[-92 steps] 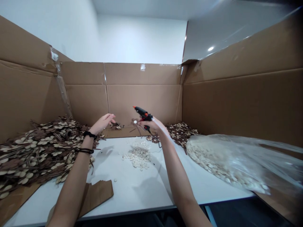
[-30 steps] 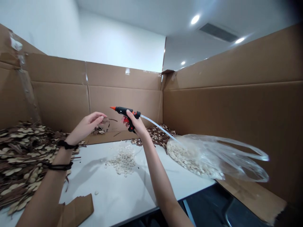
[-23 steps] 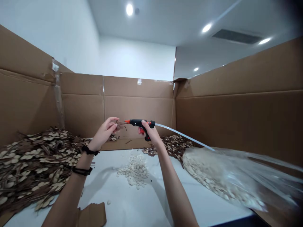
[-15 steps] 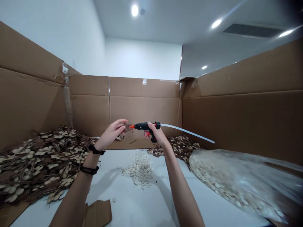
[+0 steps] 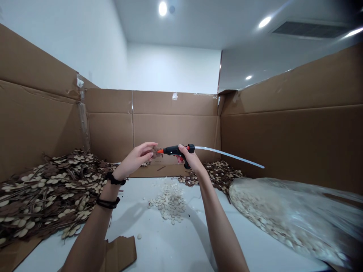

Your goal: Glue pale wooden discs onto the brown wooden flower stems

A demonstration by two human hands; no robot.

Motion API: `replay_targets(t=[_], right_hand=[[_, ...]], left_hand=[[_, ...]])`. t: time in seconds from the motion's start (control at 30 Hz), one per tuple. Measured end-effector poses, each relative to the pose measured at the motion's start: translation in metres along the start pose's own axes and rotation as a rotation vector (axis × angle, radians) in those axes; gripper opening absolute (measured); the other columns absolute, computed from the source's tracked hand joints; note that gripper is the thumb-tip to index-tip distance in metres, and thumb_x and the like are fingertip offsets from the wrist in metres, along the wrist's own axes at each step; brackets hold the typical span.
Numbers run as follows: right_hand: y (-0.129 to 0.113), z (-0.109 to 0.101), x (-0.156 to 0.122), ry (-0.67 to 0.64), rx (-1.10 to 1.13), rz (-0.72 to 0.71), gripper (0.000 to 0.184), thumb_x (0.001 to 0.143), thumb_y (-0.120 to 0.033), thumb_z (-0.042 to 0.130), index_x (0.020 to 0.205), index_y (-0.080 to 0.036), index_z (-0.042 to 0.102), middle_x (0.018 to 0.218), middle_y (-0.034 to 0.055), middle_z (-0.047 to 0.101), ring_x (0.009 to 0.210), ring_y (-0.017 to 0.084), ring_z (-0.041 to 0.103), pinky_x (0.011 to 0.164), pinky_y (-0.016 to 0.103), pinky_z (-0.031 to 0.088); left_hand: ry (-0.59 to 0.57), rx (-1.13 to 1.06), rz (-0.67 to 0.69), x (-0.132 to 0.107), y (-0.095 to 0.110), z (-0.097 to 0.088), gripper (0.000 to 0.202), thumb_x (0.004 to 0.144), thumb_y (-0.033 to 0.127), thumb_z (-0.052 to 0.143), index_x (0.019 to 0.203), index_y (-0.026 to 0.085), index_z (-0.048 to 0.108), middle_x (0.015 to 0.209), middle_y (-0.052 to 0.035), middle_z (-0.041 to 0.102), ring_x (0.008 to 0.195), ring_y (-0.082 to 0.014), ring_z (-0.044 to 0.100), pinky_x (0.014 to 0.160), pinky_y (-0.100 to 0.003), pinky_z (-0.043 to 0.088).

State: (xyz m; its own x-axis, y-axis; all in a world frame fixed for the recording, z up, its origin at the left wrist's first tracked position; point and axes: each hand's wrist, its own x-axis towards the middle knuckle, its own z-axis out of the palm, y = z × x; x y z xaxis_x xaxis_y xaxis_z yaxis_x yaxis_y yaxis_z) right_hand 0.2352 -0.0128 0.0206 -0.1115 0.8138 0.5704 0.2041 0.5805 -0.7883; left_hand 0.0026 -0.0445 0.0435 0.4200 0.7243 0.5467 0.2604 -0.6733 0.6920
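Observation:
My right hand [image 5: 189, 156] is closed round the handle of a black and orange hot glue gun [image 5: 172, 150]. A long clear glue stick [image 5: 229, 155] sticks out of its back end and bends down to the right. Between the thumb and fingers of my left hand [image 5: 138, 156] is a small brown flower-shaped piece [image 5: 155, 151]. The gun's orange nozzle points left and meets the brown piece, or is right beside it; I cannot tell which. Below both hands, a loose pile of small pale discs [image 5: 168, 202] lies on the white table [image 5: 167, 253].
Brown and cream flower stems [image 5: 53, 189] are heaped at the left. More brown stems [image 5: 219, 172] lie at the back right, beside a clear plastic bag [image 5: 283, 211] of pale discs. A torn cardboard piece [image 5: 121, 253] rests in front. Cardboard walls [image 5: 176, 130] surround the table.
The whole view has shifted slightly, with the hands and glue gun a little further right in the picture. Both grips look the same, and the nozzle stays at the brown piece.

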Motion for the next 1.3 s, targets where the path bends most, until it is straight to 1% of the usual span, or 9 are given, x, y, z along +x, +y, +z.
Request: replay_targets(t=[0.3,0.43,0.53,0.63,0.7,0.77,0.87,1.03,1.3], right_hand=[[0.001,0.0,0.001,0.04,-0.044,0.015,0.055,0.076,-0.071,0.046,0.058,-0.019,0.048,0.053,-0.0006,0.049,0.056,0.014,0.045,0.059,0.028,0.034],[-0.004,0.001,0.0,0.041,-0.086,-0.01,0.054,0.077,-0.07,0.047,0.056,-0.02,0.046,0.052,-0.0007,0.048,0.055,0.014,0.045,0.059,0.027,0.034],[-0.007,0.004,0.001,0.077,-0.198,-0.022,0.053,0.075,-0.068,0.051,0.053,-0.02,0.046,0.051,-0.0004,0.047,0.053,0.014,0.044,0.056,0.028,0.032],[-0.007,0.01,0.004,0.143,-0.212,-0.038,0.047,0.075,-0.065,0.053,0.062,-0.02,0.053,0.054,-0.0008,0.047,0.053,0.014,0.042,0.052,0.027,0.03],[-0.003,0.016,0.006,0.099,-0.131,-0.055,0.041,0.073,-0.061,0.057,0.072,-0.02,0.057,0.059,-0.001,0.048,0.054,0.014,0.042,0.052,0.027,0.032],[0.002,0.022,0.009,-0.019,-0.034,-0.083,0.037,0.071,-0.054,0.063,0.08,-0.019,0.057,0.066,-0.0004,0.052,0.057,0.013,0.046,0.055,0.027,0.037],[0.009,0.029,0.011,-0.154,0.036,-0.112,0.03,0.069,-0.045,0.065,0.08,-0.018,0.057,0.071,0.0001,0.054,0.063,0.013,0.049,0.06,0.027,0.041],[0.017,0.03,0.012,-0.162,0.129,-0.076,0.023,0.067,-0.038,0.065,0.074,-0.019,0.054,0.066,-0.0019,0.052,0.064,0.013,0.049,0.063,0.026,0.041],[0.02,0.027,0.015,-0.203,0.139,-0.083,0.024,0.068,-0.04,0.066,0.072,-0.02,0.053,0.066,-0.0024,0.052,0.062,0.012,0.049,0.064,0.027,0.042]], left_hand=[[0.023,0.019,-0.013,0.002,0.001,0.001,0.041,0.086,0.033,0.05,0.124,0.018,0.05,0.108,-0.008,0.064,0.088,-0.0165,0.061,0.08,-0.032,0.048],[0.1,0.0,-0.008,0.006,-0.01,0.002,0.043,0.085,0.032,0.051,0.124,0.016,0.045,0.103,-0.0081,0.066,0.087,-0.0166,0.062,0.079,-0.032,0.048],[0.186,-0.038,-0.052,0.011,-0.024,0.0,0.035,0.082,0.035,0.055,0.109,0.015,0.048,0.097,-0.0083,0.067,0.083,-0.0172,0.063,0.078,-0.032,0.048],[0.206,-0.043,-0.112,0.014,-0.034,-0.002,0.032,0.078,0.04,0.059,0.096,0.015,0.051,0.084,-0.0054,0.066,0.074,-0.0164,0.063,0.072,-0.031,0.048],[0.182,-0.04,-0.125,0.014,-0.037,-0.002,0.035,0.076,0.043,0.062,0.095,0.015,0.054,0.08,-0.0036,0.065,0.071,-0.0154,0.061,0.071,-0.03,0.047],[0.141,-0.063,-0.127,0.014,-0.038,0.0,0.037,0.074,0.044,0.064,0.096,0.015,0.057,0.081,-0.0032,0.064,0.07,-0.0144,0.059,0.071,-0.03,0.047],[0.085,-0.111,-0.122,0.015,-0.038,0.005,0.037,0.074,0.043,0.065,0.097,0.016,0.058,0.08,-0.0021,0.063,0.068,-0.0132,0.057,0.07,-0.029,0.046],[0.064,-0.16,-0.129,0.017,-0.04,0.012,0.033,0.075,0.038,0.065,0.098,0.015,0.058,0.078,-0.0011,0.06,0.066,-0.0111,0.055,0.068,-0.027,0.044],[0.049,-0.226,-0.107,0.021,-0.046,0.022,0.03,0.078,0.035,0.063,0.1,0.014,0.057,0.085,-0.004,0.062,0.069,-0.0109,0.057,0.07,-0.026,0.047]])
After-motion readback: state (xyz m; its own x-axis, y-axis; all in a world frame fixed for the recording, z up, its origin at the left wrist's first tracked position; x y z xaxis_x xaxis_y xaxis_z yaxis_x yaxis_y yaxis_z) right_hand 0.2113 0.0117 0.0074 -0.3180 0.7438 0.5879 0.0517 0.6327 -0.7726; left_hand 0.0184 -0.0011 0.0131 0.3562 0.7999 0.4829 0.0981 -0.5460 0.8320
